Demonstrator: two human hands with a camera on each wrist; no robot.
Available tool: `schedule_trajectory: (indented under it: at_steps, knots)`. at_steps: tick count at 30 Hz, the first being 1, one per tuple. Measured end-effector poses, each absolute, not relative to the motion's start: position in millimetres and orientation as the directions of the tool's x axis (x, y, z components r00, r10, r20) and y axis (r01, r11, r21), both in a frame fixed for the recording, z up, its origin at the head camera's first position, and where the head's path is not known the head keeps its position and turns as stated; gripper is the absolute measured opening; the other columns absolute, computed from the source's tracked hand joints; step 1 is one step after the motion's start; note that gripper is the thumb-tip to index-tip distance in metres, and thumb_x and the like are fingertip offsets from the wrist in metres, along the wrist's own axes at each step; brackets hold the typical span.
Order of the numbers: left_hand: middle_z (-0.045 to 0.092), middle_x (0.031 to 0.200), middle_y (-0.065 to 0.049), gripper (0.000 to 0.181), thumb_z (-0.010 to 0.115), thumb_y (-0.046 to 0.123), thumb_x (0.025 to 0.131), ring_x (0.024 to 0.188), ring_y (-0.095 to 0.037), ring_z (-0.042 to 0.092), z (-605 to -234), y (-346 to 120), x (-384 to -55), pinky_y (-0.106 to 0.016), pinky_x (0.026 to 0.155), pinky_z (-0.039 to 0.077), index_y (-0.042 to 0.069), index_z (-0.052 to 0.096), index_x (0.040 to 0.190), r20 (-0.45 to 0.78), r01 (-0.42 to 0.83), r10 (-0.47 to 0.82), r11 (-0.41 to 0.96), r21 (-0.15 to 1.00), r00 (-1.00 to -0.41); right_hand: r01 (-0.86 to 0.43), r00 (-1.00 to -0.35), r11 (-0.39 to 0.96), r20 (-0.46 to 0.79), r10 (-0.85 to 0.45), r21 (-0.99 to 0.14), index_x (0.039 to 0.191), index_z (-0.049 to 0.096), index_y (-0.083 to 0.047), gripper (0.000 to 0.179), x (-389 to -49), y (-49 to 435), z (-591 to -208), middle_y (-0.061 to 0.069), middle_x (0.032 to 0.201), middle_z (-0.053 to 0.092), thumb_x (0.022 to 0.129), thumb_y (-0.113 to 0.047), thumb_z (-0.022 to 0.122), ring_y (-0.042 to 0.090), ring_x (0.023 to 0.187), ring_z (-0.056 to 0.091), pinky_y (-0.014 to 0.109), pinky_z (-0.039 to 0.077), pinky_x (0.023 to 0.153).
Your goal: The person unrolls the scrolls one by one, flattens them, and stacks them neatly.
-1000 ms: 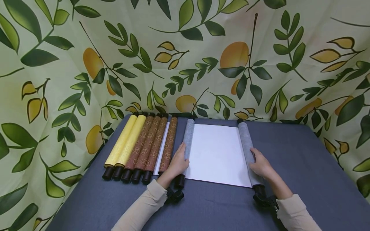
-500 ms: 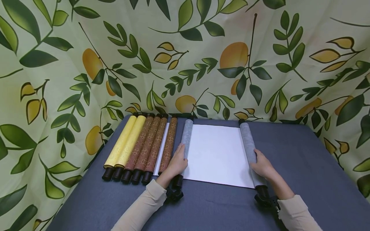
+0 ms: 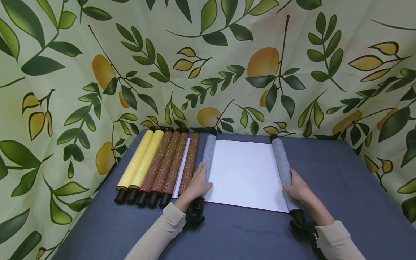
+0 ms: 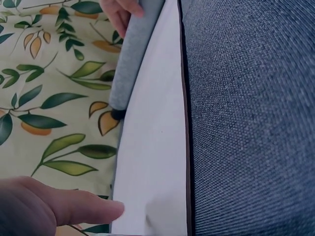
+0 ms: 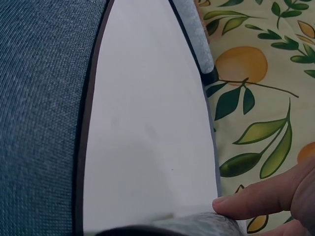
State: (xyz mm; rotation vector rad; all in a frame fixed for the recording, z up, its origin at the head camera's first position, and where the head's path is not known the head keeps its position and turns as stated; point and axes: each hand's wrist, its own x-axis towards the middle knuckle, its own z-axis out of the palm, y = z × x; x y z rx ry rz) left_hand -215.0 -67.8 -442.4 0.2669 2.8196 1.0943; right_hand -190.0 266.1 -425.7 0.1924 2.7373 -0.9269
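Observation:
A hanging scroll lies partly unrolled on the table, its white sheet (image 3: 243, 173) spread flat between two grey rolls with black end knobs. My left hand (image 3: 196, 183) holds the left roll (image 3: 209, 150), fingers along its outer side and thumb stretched toward the sheet. In the left wrist view that thumb (image 4: 93, 206) overlaps the white surface. The right roll (image 3: 281, 159) is gripped near its front end by my right hand (image 3: 298, 186). The right wrist view shows a fingertip (image 5: 221, 202) against the grey roll (image 5: 202, 223).
Left of the scroll, two yellow rolled scrolls (image 3: 135, 159) and several brown patterned ones (image 3: 159, 159) lie side by side. A white strip (image 3: 181, 168) shows between two brown rolls. Leaf-and-fruit fabric (image 3: 227, 72) hangs behind the blue-grey table (image 3: 247, 234).
The right hand and right roll have shifted to the right, and the left roll slightly left. More of the white sheet shows between them. The left thumb has spread outward.

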Motion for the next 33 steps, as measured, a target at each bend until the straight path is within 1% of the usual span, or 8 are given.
schedule_trajectory:
  at_steps: [4, 7, 10, 14, 16, 22, 26, 33]
  knots:
    - [0.018, 0.158, -0.029, 0.081, 0.067, -0.001, 0.078, 0.143, -0.051, 0.023, -442, -70, -214, -0.06, 0.114, 0.029, -0.007, 0.027, 0.148, -0.038, 0.119, 0.198, 0.718, 0.685, -0.979, 0.199, -0.963, 0.786, -0.267, 0.045, -0.585, 0.143, 0.002, 0.023, 0.079, -189, 269, -427, 0.048, 0.145, 0.012, 0.088, -0.003, 0.053, 0.061, 0.133, 0.021, 0.066, 0.027, 0.11]
    - [0.018, 0.158, -0.028, 0.082, 0.066, -0.003, 0.076, 0.144, -0.049, 0.022, -442, -70, -214, -0.06, 0.114, 0.029, -0.006, 0.027, 0.148, -0.036, 0.121, 0.201, 0.712, 0.691, -0.979, 0.203, -0.963, 0.786, -0.265, 0.052, -0.583, 0.143, 0.003, 0.023, 0.079, -189, 270, -427, 0.048, 0.145, 0.013, 0.088, -0.003, 0.053, 0.061, 0.133, 0.022, 0.067, 0.027, 0.11]
    - [0.022, 0.156, -0.029, 0.081, 0.067, -0.003, 0.075, 0.143, -0.048, 0.024, -443, -71, -214, -0.059, 0.112, 0.033, -0.006, 0.03, 0.147, -0.01, 0.134, 0.194, 0.712, 0.69, -0.981, 0.209, -0.963, 0.784, -0.261, 0.062, -0.584, 0.144, 0.004, 0.022, 0.078, -188, 272, -428, 0.047, 0.145, 0.014, 0.088, -0.002, 0.053, 0.06, 0.132, 0.023, 0.067, 0.028, 0.109]
    - [0.03, 0.145, -0.03, 0.079, 0.069, -0.004, 0.073, 0.132, -0.045, 0.031, -444, -70, -214, -0.055, 0.106, 0.038, -0.007, 0.036, 0.144, 0.047, 0.161, 0.175, 0.727, 0.667, -0.983, 0.201, -0.967, 0.782, -0.246, 0.064, -0.59, 0.144, 0.005, 0.022, 0.078, -187, 273, -427, 0.047, 0.145, 0.015, 0.085, -0.001, 0.051, 0.06, 0.132, 0.025, 0.066, 0.029, 0.109]
    - [0.033, 0.139, -0.03, 0.078, 0.07, -0.004, 0.071, 0.127, -0.044, 0.034, -444, -70, -214, -0.056, 0.103, 0.038, -0.007, 0.038, 0.143, 0.065, 0.167, 0.165, 0.738, 0.654, -0.984, 0.195, -0.97, 0.784, -0.236, 0.064, -0.589, 0.144, 0.006, 0.022, 0.078, -187, 274, -426, 0.047, 0.145, 0.016, 0.084, 0.0, 0.05, 0.059, 0.131, 0.026, 0.066, 0.03, 0.108]
    - [0.035, 0.14, -0.027, 0.078, 0.071, 0.0, 0.074, 0.131, -0.043, 0.034, -443, -70, -213, -0.058, 0.103, 0.033, -0.002, 0.038, 0.144, 0.035, 0.129, 0.139, 0.758, 0.639, -0.99, 0.194, -0.974, 0.783, -0.214, 0.08, -0.591, 0.144, 0.008, 0.022, 0.078, -185, 275, -424, 0.046, 0.144, 0.019, 0.081, 0.001, 0.049, 0.059, 0.13, 0.029, 0.065, 0.031, 0.108]
    - [0.035, 0.141, -0.027, 0.078, 0.071, 0.001, 0.074, 0.132, -0.042, 0.034, -444, -71, -213, -0.059, 0.104, 0.032, -0.001, 0.039, 0.145, 0.024, 0.118, 0.134, 0.758, 0.641, -0.991, 0.215, -0.971, 0.784, -0.216, 0.106, -0.582, 0.145, 0.01, 0.02, 0.076, -184, 274, -423, 0.045, 0.145, 0.02, 0.081, 0.002, 0.048, 0.058, 0.131, 0.029, 0.065, 0.032, 0.107]
    - [0.042, 0.139, -0.029, 0.073, 0.072, 0.001, 0.075, 0.13, -0.044, 0.041, -445, -76, -214, -0.058, 0.105, 0.034, -0.004, 0.042, 0.141, 0.057, 0.124, 0.114, 0.756, 0.642, -0.992, 0.184, -0.979, 0.789, -0.184, 0.091, -0.587, 0.145, 0.016, 0.018, 0.073, -181, 281, -425, 0.044, 0.147, 0.019, 0.081, 0.001, 0.046, 0.058, 0.133, 0.026, 0.065, 0.032, 0.107]
